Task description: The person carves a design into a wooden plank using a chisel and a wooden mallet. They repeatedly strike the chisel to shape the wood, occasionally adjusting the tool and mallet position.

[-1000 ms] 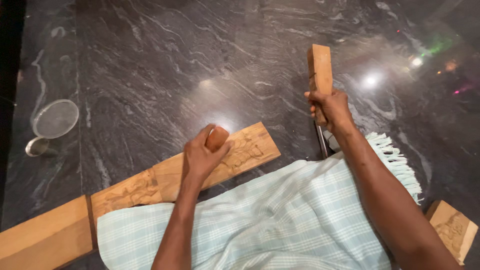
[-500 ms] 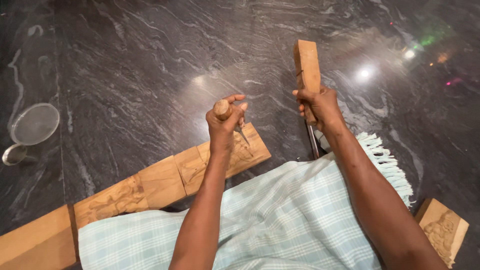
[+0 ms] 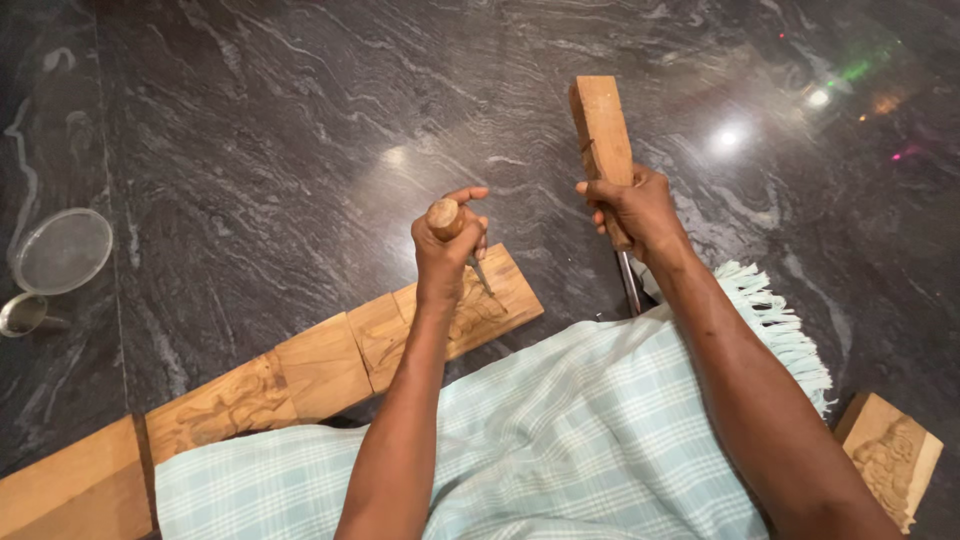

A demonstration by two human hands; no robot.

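Observation:
My left hand (image 3: 447, 243) grips a chisel with a round wooden handle (image 3: 444, 217), its steel tip resting on the carved right end of a long wooden plank (image 3: 320, 365). The plank lies slanted across the dark marble floor and shows relief carving in several panels. My right hand (image 3: 632, 207) holds a rectangular wooden mallet (image 3: 602, 130) raised upright, to the right of the chisel and apart from it. A thin metal tool (image 3: 628, 283) lies on the floor below my right wrist.
A pale blue checked cloth with a fringe (image 3: 560, 450) covers my lap. A small carved wooden block (image 3: 890, 455) sits at the lower right. A round mesh sieve (image 3: 60, 252) and a small metal cup (image 3: 22, 313) stand at the far left.
My left hand has risen from lying flat on the plank to holding the chisel upright. The mallet in my right hand stays raised. The view has shifted slightly.

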